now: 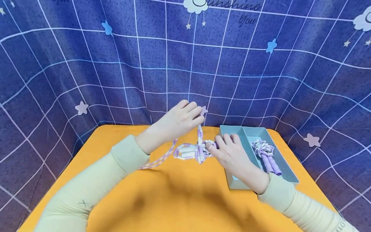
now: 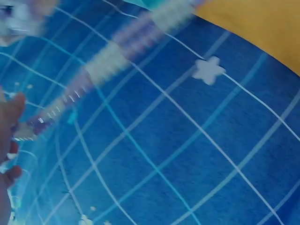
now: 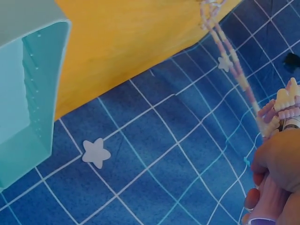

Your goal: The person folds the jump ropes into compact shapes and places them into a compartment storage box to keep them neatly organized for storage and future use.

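A jump rope of white and purple beads is bunched into a wound bundle in front of me, above the table. My right hand grips this bundle at its right side; in the right wrist view its fingers curl round a pale purple handle. Higher up and to the left, my left hand pinches a beaded strand that runs taut down to the bundle. The left wrist view shows this strand slanting away from the fingers. A loose length of beaded rope trails to the lower left.
A grey-green tray with two compartments stands at the right of the orange table. Its right compartment holds another wound beaded jump rope with purple handles. A blue gridded curtain hangs behind the table.
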`<state>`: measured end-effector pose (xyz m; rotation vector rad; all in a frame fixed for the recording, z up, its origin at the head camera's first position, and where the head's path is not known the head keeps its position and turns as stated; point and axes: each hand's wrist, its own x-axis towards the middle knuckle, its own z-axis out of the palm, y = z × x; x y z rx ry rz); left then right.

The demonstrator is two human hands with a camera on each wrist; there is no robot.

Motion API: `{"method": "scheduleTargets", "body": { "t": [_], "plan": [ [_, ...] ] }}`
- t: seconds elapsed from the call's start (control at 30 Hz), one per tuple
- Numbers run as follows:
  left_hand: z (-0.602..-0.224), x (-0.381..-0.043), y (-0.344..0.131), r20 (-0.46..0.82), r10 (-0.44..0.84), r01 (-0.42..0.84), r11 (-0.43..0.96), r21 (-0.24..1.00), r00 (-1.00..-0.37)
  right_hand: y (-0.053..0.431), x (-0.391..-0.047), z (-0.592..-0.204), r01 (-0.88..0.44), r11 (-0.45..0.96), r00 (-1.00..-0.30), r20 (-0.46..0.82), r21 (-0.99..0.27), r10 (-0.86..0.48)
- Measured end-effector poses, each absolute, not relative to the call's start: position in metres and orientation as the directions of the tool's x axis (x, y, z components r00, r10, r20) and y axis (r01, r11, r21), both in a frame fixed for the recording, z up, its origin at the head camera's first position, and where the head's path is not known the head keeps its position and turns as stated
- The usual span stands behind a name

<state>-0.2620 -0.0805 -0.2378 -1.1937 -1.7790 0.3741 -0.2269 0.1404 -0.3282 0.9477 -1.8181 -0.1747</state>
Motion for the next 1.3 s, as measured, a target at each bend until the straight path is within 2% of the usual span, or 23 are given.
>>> {"method": "scheduleTargets", "body": {
  "t": [0.1, 0.2, 0.43, 0.57, 0.87, 1.13, 1.3],
  "plan": [
    [-0.24, -0.271, -0.086, 0.479, 0.874, 0.532, 0.444, -0.721, -0.079, 0.139, -0.224, -0.327, -0.548, 0.662, -0.145, 0.722, 0.51, -0.676],
    [-0.243, -0.281, -0.092, 0.44, 0.894, 0.515, 0.419, -0.748, -0.089, 0.14, -0.222, -0.325, -0.573, 0.65, -0.142, 0.721, 0.499, -0.678],
    [-0.253, -0.301, -0.102, 0.411, 0.905, 0.528, 0.405, -0.747, -0.113, 0.144, -0.215, -0.323, -0.597, 0.642, -0.218, 0.674, 0.48, -0.706],
    [-0.26, -0.306, -0.103, 0.412, 0.902, 0.529, 0.414, -0.741, -0.128, 0.144, -0.214, -0.321, -0.626, 0.63, -0.199, 0.687, 0.46, -0.699],
    [-0.271, -0.314, -0.1, 0.432, 0.895, 0.517, 0.424, -0.744, -0.113, 0.146, -0.216, -0.319, -0.647, 0.636, -0.192, 0.718, 0.42, -0.669],
    [-0.282, -0.324, -0.107, 0.456, 0.866, 0.525, 0.491, -0.695, -0.207, 0.148, -0.215, -0.316, -0.659, 0.643, -0.211, 0.725, 0.39, -0.656],
    [-0.289, -0.328, -0.109, 0.488, 0.843, 0.541, 0.525, -0.657, -0.225, 0.149, -0.216, -0.316, -0.669, 0.641, -0.22, 0.723, 0.377, -0.655]
  ]
}}
